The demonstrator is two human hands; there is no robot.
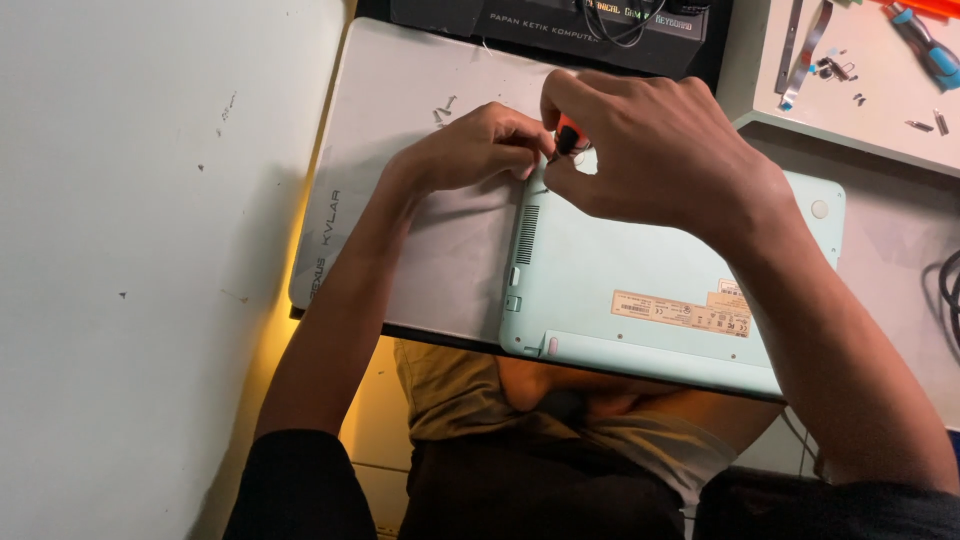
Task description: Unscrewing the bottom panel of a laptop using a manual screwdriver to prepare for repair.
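A pale mint laptop [650,270] lies upside down, its underside up, on a larger grey laptop lid [420,150]. My right hand [650,150] is closed around a small orange-handled screwdriver [567,133] at the mint laptop's far left corner. My left hand [480,145] pinches at the same corner, its fingertips touching the tool's tip area. The screw itself is hidden by my fingers. A couple of tiny loose screws [443,108] lie on the grey lid just beyond my left hand.
A black keyboard box [560,25] with a cable lies at the far edge. A white board [860,90] at upper right holds metal strips, small screws and a blue-handled tool [930,45]. A white wall [150,250] fills the left. A dark cable [950,290] hangs at right.
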